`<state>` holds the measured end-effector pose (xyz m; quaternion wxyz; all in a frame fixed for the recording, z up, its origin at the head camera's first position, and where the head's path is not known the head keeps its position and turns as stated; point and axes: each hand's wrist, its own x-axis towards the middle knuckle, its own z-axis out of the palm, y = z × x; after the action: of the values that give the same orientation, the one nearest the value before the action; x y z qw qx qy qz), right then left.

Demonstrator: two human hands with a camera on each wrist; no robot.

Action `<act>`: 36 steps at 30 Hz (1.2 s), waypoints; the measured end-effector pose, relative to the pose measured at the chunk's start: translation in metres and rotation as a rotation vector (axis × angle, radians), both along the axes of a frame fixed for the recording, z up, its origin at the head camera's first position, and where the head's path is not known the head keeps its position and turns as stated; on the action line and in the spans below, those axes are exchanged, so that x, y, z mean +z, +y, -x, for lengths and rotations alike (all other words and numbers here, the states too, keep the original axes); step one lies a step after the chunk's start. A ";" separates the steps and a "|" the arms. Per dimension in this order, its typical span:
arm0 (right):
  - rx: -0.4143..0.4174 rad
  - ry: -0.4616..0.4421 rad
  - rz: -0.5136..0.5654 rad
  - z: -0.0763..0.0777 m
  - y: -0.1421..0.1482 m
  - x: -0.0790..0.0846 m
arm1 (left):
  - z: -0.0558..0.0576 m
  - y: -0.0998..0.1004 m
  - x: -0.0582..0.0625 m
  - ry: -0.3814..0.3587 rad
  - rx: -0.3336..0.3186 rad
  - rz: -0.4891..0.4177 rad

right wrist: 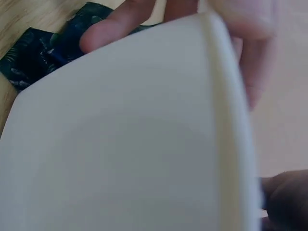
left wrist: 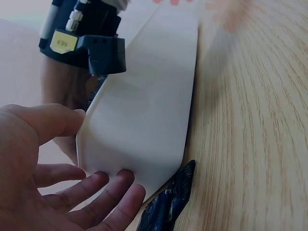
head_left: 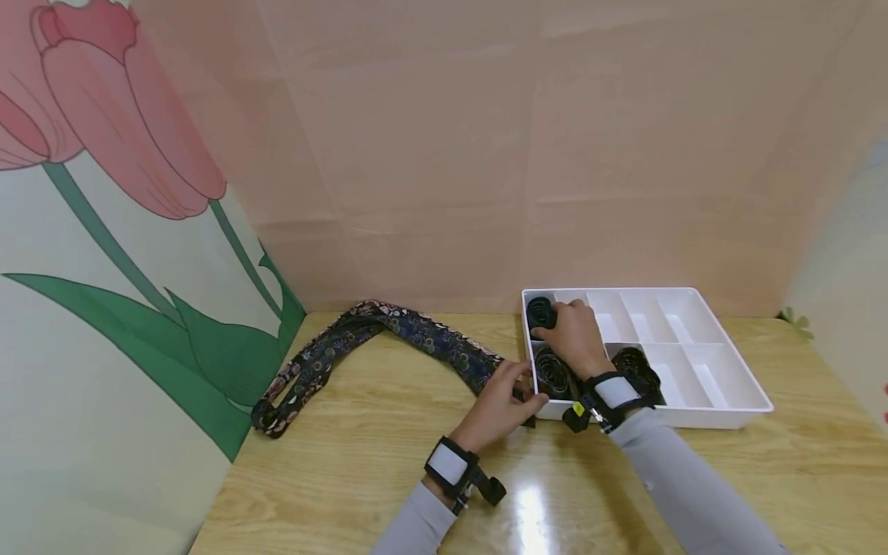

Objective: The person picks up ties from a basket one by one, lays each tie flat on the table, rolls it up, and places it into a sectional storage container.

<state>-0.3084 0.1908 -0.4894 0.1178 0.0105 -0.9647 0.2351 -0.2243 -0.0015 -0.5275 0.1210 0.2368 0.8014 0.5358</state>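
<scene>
A white divided tray (head_left: 745, 401) stands on the table, with dark rolled neckties in its left compartments. My right hand (head_left: 576, 335) reaches into the back left, thumb and fingers around the edge of a rolled necktie (head_left: 540, 314). In front of that roll sits another rolled necktie (head_left: 553, 372). At the tray's front left corner is my left hand (head_left: 498, 408). Its thumb lies by the rim and its loosely bent fingers touch the outer wall (left wrist: 139, 120). A floral dark necktie (head_left: 430, 335) lies folded to the left, its pointed tip (left wrist: 185, 180) beside the tray.
A third dark roll (head_left: 637, 370) sits in a front compartment, partly behind my right wrist. The wooden table (head_left: 347, 478) meets a pinkish-brown covered wall (head_left: 430, 154) at the back. A wall with painted tulips (head_left: 125, 100) borders the left side.
</scene>
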 end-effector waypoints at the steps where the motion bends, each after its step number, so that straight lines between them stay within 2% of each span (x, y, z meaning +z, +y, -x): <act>1: -0.012 -0.001 -0.011 0.000 -0.001 -0.001 | 0.000 0.000 0.000 -0.002 -0.001 -0.002; 5: -0.044 -0.044 -0.029 -0.001 -0.004 -0.005 | 0.001 -0.001 -0.002 -0.007 0.002 -0.003; 8: -0.022 -0.065 -0.028 -0.001 -0.002 -0.006 | 0.001 -0.001 -0.002 -0.011 0.006 -0.002; 12: -0.008 -0.047 -0.012 0.000 0.001 -0.004 | 0.000 -0.001 -0.001 -0.015 0.012 0.003; 16: -0.031 -0.032 -0.007 -0.002 0.002 -0.002 | 0.000 -0.001 -0.001 -0.006 0.010 0.003; 23: -0.051 -0.091 -0.012 -0.001 0.007 -0.007 | 0.003 0.001 -0.004 0.010 -0.016 0.015; 27: -0.054 -0.096 -0.018 -0.001 0.007 -0.005 | 0.003 0.001 -0.004 0.008 -0.025 0.015; 36: 0.012 -0.105 -0.067 -0.011 0.004 -0.002 | 0.005 -0.008 -0.007 -0.010 -0.067 -0.015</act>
<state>-0.2974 0.1953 -0.4913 0.0654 0.0078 -0.9769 0.2034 -0.2289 -0.0098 -0.5340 0.1411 0.2620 0.7882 0.5387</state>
